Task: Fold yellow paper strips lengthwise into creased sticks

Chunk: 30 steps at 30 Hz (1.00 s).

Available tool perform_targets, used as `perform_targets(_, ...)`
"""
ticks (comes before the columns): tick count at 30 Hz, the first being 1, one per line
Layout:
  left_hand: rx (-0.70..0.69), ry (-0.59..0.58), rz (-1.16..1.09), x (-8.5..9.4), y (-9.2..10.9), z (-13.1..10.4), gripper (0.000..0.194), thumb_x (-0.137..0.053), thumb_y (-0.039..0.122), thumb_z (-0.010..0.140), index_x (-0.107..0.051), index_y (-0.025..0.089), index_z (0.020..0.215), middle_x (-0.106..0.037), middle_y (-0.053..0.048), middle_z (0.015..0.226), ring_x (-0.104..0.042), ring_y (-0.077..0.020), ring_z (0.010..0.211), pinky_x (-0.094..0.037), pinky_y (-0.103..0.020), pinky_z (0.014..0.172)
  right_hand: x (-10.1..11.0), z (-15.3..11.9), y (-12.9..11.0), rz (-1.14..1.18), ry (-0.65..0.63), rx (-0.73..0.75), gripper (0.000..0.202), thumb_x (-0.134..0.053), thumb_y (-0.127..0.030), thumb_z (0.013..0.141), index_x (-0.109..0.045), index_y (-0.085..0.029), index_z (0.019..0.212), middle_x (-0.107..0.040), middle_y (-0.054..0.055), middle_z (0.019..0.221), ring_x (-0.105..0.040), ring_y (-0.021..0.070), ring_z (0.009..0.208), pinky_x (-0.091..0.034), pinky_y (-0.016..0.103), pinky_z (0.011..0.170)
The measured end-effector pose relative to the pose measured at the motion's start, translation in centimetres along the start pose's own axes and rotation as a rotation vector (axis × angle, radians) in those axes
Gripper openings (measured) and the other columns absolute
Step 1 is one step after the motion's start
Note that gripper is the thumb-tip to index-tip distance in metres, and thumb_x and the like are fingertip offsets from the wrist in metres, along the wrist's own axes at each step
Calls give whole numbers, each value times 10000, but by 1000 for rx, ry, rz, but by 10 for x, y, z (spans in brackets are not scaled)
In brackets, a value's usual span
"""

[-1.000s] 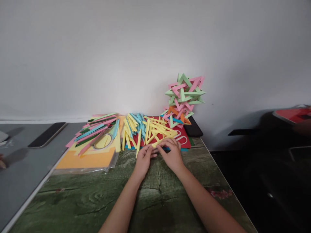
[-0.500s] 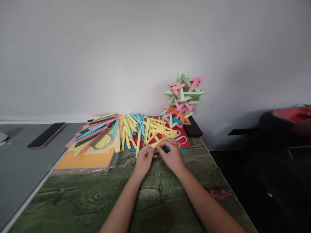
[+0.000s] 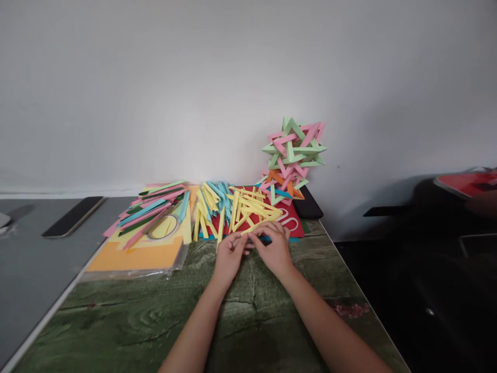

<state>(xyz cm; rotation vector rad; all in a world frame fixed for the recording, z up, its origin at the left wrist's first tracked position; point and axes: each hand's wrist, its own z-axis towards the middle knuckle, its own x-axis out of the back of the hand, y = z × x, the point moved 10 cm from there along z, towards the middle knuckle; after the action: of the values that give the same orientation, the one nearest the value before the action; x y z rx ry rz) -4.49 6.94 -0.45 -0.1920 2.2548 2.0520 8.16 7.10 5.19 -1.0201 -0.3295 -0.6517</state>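
Note:
A frame of folded yellow paper strips (image 3: 256, 208) stands over red paper (image 3: 298, 231) near the table's back. My left hand (image 3: 230, 254) pinches at the frame's near end, thumb and forefinger together. Close beside it, my right hand (image 3: 275, 246) grips the same yellow strips, its fingers bent over them. The fingertips of both hands nearly meet, and the exact spot they hold is small and partly hidden. Loose yellow strips (image 3: 209, 197) and blue strips (image 3: 220, 194) lie just left of the frame.
Pink and green star-shaped paper models (image 3: 297, 147) are stacked at the back right, by a black phone (image 3: 307, 203). Mixed strips (image 3: 153, 207), scissors (image 3: 166, 230) and orange paper (image 3: 134, 257) lie left. Another phone (image 3: 73, 216) rests on the grey surface. White scissor handles (image 3: 292, 223) show rightward.
My left hand has shifted very slightly, its fingertips closer to those of my right hand. My right hand keeps nearly the same place, and the paper models have not moved.

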Motion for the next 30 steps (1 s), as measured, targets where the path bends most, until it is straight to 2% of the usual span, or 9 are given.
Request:
perform_targets(4, -1, 10, 38, 0, 1, 0, 261, -592, 374, 686, -605, 133, 787, -673, -44, 652, -628, -154, 572, -356, -179, 410, 6, -1, -3, -5, 40, 0, 166, -623, -358, 676, -580, -215, 604, -607, 8, 755, -488, 193, 817, -261, 358, 800)
perform_targets(8, -26, 87, -1, 8, 3, 1, 253, -588, 366, 693, -598, 131, 784, -670, -38, 653, -619, -144, 584, -388, -184, 452, 25, -4, -7, -18, 191, -3, 198, -654, -374, 628, -563, -203, 589, -583, 23, 773, -490, 197, 828, -299, 357, 797)
perform_targets(10, -44, 126, -39, 13, 4, 1, 243, -594, 352, 693, -602, 128, 786, -672, -36, 676, -614, -137, 615, -431, -200, 532, 21, -3, -8, 17, 149, 17, 230, -648, -390, 628, -544, -200, 549, -577, 15, 699, -502, 188, 780, -323, 354, 779)
perform_targets(13, -72, 138, -76, 15, 7, 0, 232, -601, 339, 691, -623, 129, 789, -677, -38, 742, -610, -140, 689, -455, -235, 668, 0, 0, -4, 143, -21, 14, 253, -660, -407, 607, -540, -201, 524, -564, -7, 578, -520, 168, 668, -370, 343, 735)
perform_targets(17, -103, 117, -33, 14, 11, 0, 232, -606, 329, 683, -656, 150, 822, -676, -38, 821, -600, -168, 799, -447, -271, 760, -19, 1, 12, 384, -109, -89, 188, -644, -369, 633, -610, -184, 640, -632, 25, 681, -567, 179, 696, -435, 325, 688)
perform_targets(20, -115, 114, 44, 13, 12, -1, 216, -614, 327, 675, -671, 158, 798, -677, -27, 775, -601, -160, 753, -458, -266, 732, -27, 0, 19, 535, -147, -159, 188, -619, -335, 663, -648, -175, 758, -666, 46, 785, -593, 194, 758, -460, 331, 708)
perform_targets(23, -79, 111, 44, 13, 6, -1, 225, -627, 341, 657, -675, 144, 752, -677, -36, 710, -607, -159, 668, -480, -260, 639, -30, -2, 23, 601, -172, -197, 187, -603, -321, 680, -655, -180, 792, -673, 45, 811, -603, 200, 761, -468, 340, 713)
perform_targets(30, -45, 124, -13, 14, 2, 0, 259, -625, 349, 663, -669, 131, 798, -688, -75, 784, -633, -174, 701, -498, -248, 586, -32, 0, 24, 534, -183, -135, 240, -491, -342, 771, -616, -178, 647, -642, 35, 692, -586, 178, 717, -450, 317, 706)
